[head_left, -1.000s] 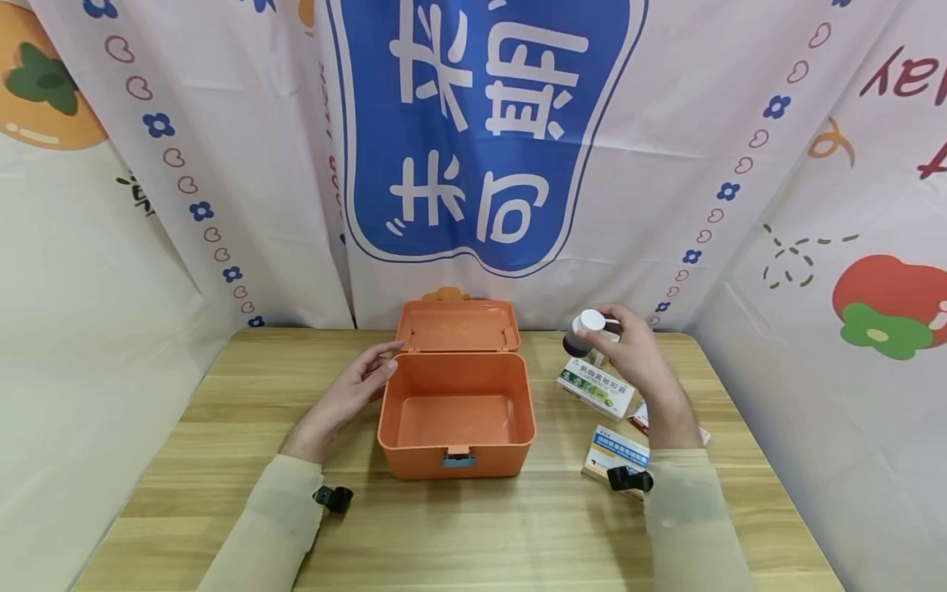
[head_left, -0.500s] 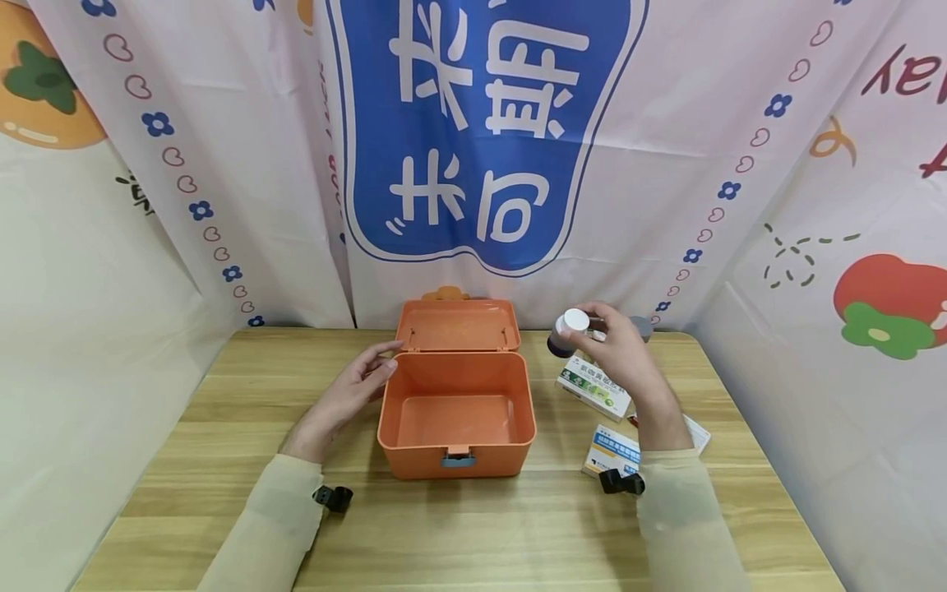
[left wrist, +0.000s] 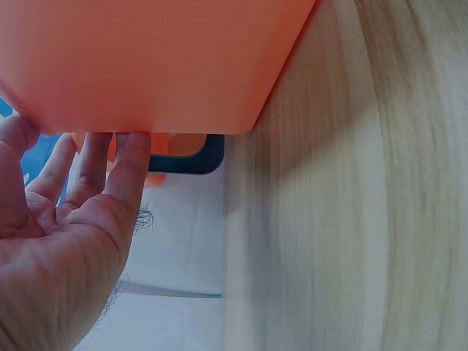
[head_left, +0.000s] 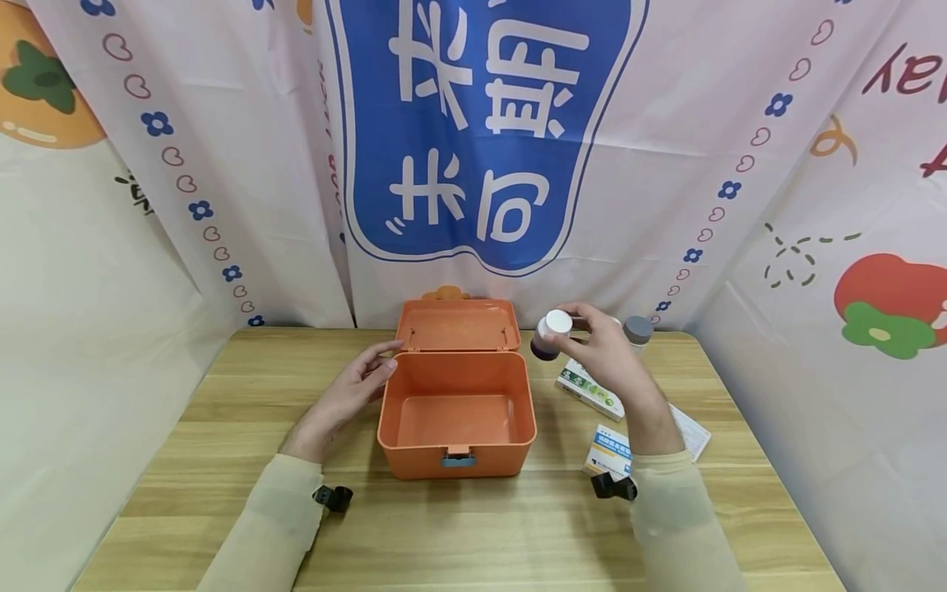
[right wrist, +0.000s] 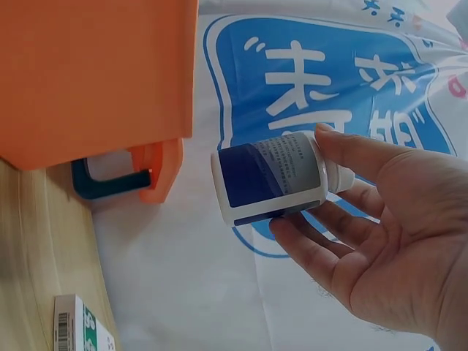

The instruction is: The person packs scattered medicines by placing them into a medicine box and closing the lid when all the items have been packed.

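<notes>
Orange box (head_left: 456, 464) stands on the tabletop (head_left: 473, 543) w/ its lid (head_left: 459, 326) tipped back. In the last sec., the white-capped bottle (right wrist: 267, 179) was carried leftward by the R hand (head_left: 602, 349), from beside the green-and-white carton (head_left: 588, 391) to nearer the box's rear R corner. Bec. of this move, the grey-capped bottle (head_left: 638, 329) behind the hand is now uncovered. In my judgement, the carrying is under way but not finished: the bottle hangs above the tabletop, nearly upright, & not yet over the box's opening. R grip: thumb & fingers pinch the bottle near its neck, spread only as wide as it requires. L hand (head_left: 361, 382): fingers fairly straight, touching the box near its rear L corner, w/o any closed hold that I can see.
</notes>
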### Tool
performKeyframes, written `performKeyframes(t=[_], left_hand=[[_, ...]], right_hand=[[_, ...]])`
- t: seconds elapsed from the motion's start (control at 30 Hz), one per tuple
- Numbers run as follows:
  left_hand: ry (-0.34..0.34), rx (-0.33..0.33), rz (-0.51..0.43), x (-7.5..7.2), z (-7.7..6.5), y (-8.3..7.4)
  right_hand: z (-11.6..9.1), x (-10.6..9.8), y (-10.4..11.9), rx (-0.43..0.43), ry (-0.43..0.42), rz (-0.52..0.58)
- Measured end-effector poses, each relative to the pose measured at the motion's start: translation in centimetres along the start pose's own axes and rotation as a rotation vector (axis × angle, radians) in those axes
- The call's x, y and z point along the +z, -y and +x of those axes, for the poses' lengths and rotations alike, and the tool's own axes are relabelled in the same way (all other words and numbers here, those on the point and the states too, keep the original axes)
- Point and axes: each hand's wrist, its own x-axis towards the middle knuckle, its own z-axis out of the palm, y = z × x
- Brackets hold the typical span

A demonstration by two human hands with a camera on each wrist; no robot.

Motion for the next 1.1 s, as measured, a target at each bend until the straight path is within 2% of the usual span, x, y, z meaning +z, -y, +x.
performKeyframes(t=[0.53, 1.1], left_hand=[[0.0, 0.0, 0.005, 0.0, 0.0, 0.0], [0.002, -0.01, 0.002, 0.0, 0.1, 0.0]], right_hand=[[-0.2, 2.1, 1.9, -0.093, 0.035, 0.009], [-0.2, 4.1, 2.3, -0.118, 0.106, 0.054]])
